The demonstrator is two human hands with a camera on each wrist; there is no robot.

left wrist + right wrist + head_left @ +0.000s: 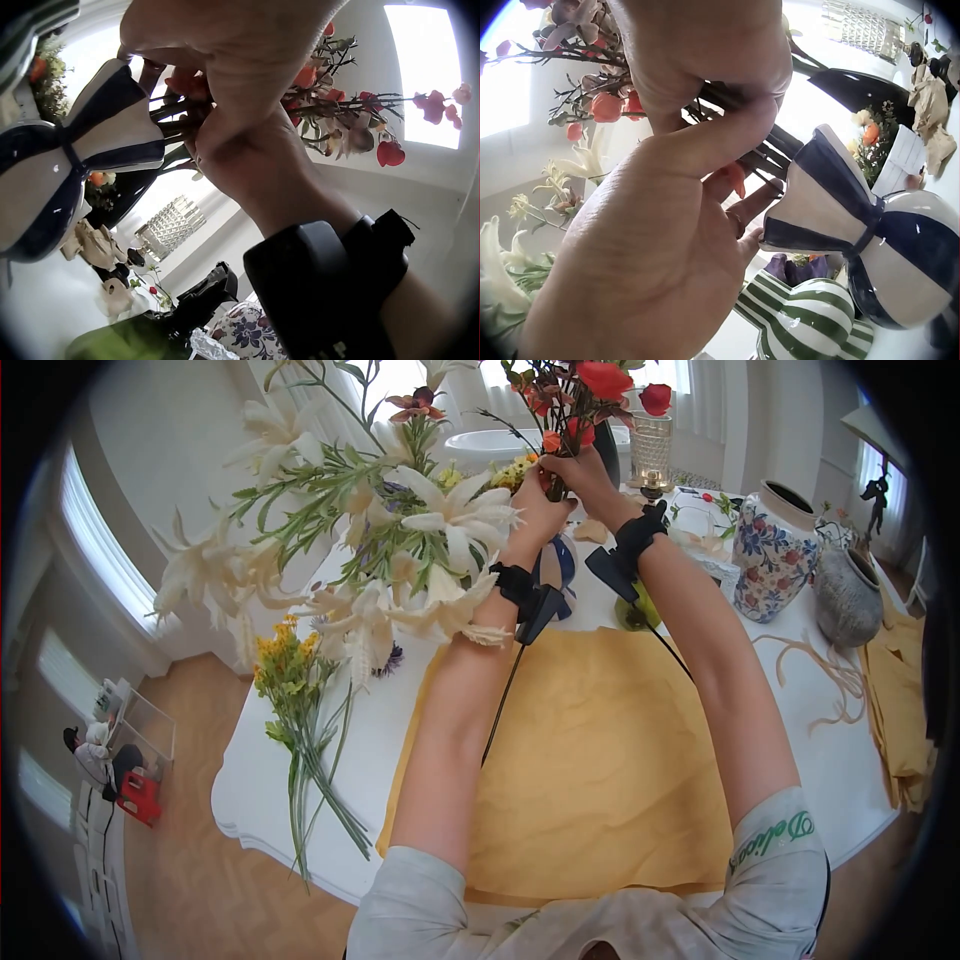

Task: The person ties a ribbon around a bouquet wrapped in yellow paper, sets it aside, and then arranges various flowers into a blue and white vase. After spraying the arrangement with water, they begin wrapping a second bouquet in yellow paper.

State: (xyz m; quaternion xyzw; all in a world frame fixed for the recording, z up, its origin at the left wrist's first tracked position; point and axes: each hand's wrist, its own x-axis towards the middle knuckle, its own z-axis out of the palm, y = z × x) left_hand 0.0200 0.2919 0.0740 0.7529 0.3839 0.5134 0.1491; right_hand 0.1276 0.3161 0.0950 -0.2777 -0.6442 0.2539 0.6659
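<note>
Red flowers [605, 380] on dark stems [772, 146] stand up from my two hands, above the far side of the table. My left hand [543, 515] grips the stems low down, its fingers right at the flared mouth of a blue-and-white vase [817, 187]. Close beside it, my right hand [590, 482] also grips the stems, a little higher. In both wrist views the stems run toward the vase's mouth. Their lower ends are hidden. A large bunch of white lilies [460, 520] with green leaves spreads just left of my left hand.
Yellow flowers [285, 660] with long stems lie at the left. Yellow-brown paper [600, 760] covers the table front. Right stand a floral vase [775, 550] and a grey vase [848, 595], near loose twine [835, 680]. A green-striped vase [810, 322] and patterned glass [652, 450] stand nearby.
</note>
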